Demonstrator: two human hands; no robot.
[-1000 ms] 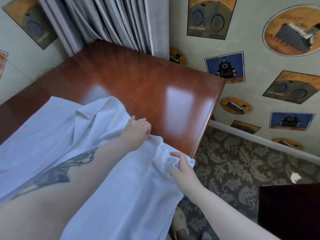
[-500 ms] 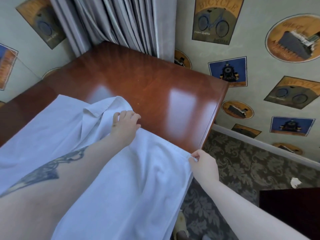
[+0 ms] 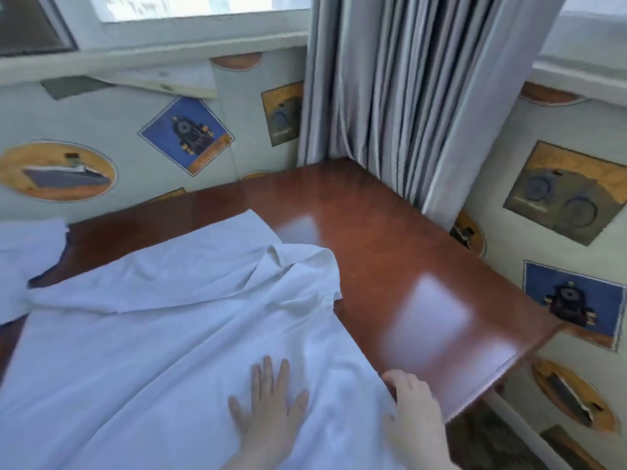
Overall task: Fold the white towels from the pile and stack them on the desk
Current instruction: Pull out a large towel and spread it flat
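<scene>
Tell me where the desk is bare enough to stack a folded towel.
Bare wood runs on the desk between the spread towel, the curtain and the right edge. Left and front are covered: towel, left hand flat on it, right hand at its edge.

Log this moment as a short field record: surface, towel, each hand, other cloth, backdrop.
surface: glossy red-brown desk
towel: white towel spread over the desk, rumpled, far corner flipped back
left hand: left hand flat on the towel, fingers straight
right hand: right hand at the towel's right edge by the desk's front edge, fingers curled; grip unclear
other cloth: more white cloth at far left
backdrop: grey curtain in the corner
</scene>
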